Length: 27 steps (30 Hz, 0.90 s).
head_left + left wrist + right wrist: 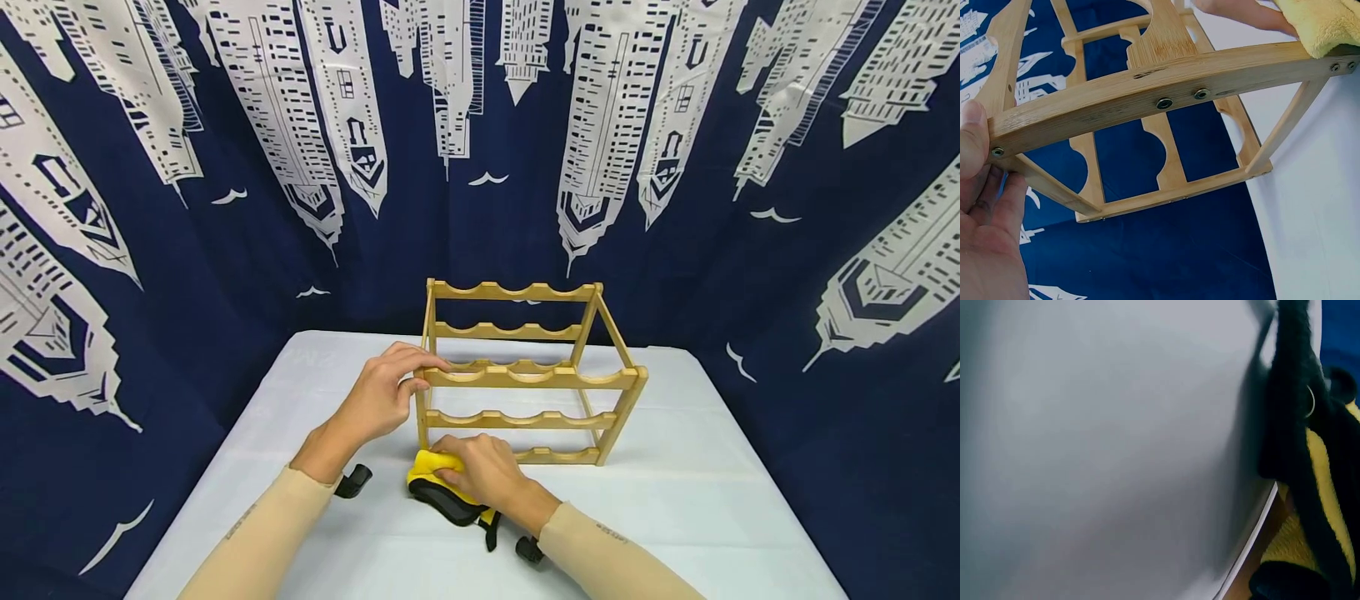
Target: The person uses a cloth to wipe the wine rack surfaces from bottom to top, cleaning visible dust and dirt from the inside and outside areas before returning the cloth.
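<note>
A light wooden bottle rack (pixel 531 379) with scalloped rails stands on the white table. At its upper front left corner, my left hand (pixel 381 398) grips the end of the frame, thumb and fingers on either side of the wood in the left wrist view. My right hand (pixel 491 477) holds a yellow plush cloth with black edging and a black strap (pixel 442 497) against the rack's lower front left corner. In the left wrist view the cloth's yellow pile (pixel 1325 26) meets the end of the side bar. Dark folds of the cloth (pixel 1294 444) fill the right wrist view's right side.
The white table (pixel 720 517) extends on both sides of the rack. Behind it hangs a navy curtain (pixel 465 242) printed with white buildings and birds. Small black wrist devices (pixel 354 482) show beside both forearms.
</note>
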### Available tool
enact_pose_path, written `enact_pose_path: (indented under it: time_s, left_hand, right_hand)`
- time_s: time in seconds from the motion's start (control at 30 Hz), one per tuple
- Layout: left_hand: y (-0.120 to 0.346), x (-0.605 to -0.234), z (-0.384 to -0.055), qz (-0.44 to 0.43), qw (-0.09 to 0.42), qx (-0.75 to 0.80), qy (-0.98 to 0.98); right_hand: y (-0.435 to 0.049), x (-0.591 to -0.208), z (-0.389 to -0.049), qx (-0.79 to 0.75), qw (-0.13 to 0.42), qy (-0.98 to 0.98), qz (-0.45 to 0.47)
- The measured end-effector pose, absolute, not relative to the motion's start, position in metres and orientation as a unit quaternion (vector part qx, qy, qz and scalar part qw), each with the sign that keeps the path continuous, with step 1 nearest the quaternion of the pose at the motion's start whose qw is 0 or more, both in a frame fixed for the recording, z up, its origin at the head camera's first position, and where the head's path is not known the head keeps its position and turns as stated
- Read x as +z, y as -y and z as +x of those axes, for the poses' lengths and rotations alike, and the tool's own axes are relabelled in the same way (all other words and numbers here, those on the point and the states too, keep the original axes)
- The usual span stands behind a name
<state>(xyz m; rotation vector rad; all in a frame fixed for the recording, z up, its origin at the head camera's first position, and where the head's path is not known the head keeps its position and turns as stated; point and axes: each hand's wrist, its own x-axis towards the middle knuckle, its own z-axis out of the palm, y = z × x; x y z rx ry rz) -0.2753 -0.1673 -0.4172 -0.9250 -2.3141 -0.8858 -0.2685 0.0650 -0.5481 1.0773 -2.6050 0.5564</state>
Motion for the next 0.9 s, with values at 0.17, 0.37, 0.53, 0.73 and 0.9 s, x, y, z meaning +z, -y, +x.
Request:
enact_pose_path:
  time_s: [0.17,0.37,0.53,0.73,0.9]
  left_hand:
    - [0.168,-0.416,-0.275,-0.335,0.239,-0.334,0.848]
    - [0.168,-0.418,-0.276,-0.336,0.236,-0.344,0.845]
    - [0.171,-0.419,-0.276,-0.331,0.233,-0.343,0.848]
    - [0.171,-0.419,-0.276,-0.337,0.236,-0.345,0.844]
    - [0.169,-0.419,-0.277,-0.341,0.232,-0.349,0.841]
  right_hand:
    - [-0.072,-0.549,-0.266,0.159,0.172,0.904,0.357]
    - [-0.092,-0.551,-0.261,0.126,0.202,0.918,0.318]
    - [-0.114,-0.548,-0.259,0.117,0.209,0.925,0.294]
    - [-0.142,-0.548,-0.254,0.122,0.199,0.935,0.267]
    - [-0.173,-0.546,-0.251,0.114,0.204,0.948,0.216]
